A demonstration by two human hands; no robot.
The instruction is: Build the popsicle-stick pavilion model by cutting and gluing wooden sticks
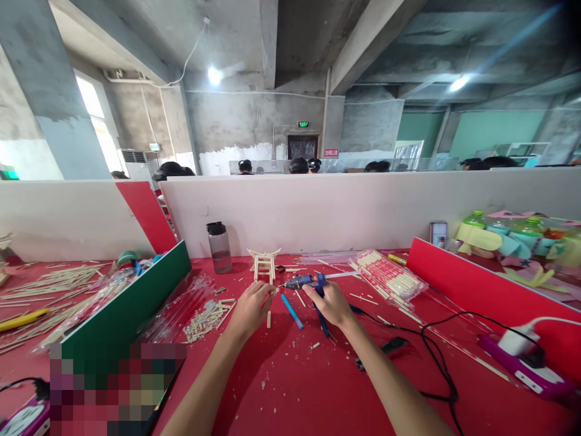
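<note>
My right hand [334, 303] is wrapped round the handle of a blue hot glue gun [304, 281], its nozzle pointing left. A clear glue stick [342, 275] sticks out of the gun's back end. Close to the nozzle is my left hand [255, 303], fingers pinched together; whatever sits between the fingertips is too small to make out. Just behind the left hand stands a small model built of wooden sticks [264, 264]. On the red table between the hands lies a blue strip [292, 311], with a short wooden stick [269, 320] beside it.
Cut stick pieces [204, 324] are piled left, near a green divider [131, 303]. A water bottle [219, 248] stands at the back. Packs of sticks [385, 275], black pliers [385, 352], a black cord [436, 345] and a purple power strip [521, 369] lie right, by a red divider [490, 284].
</note>
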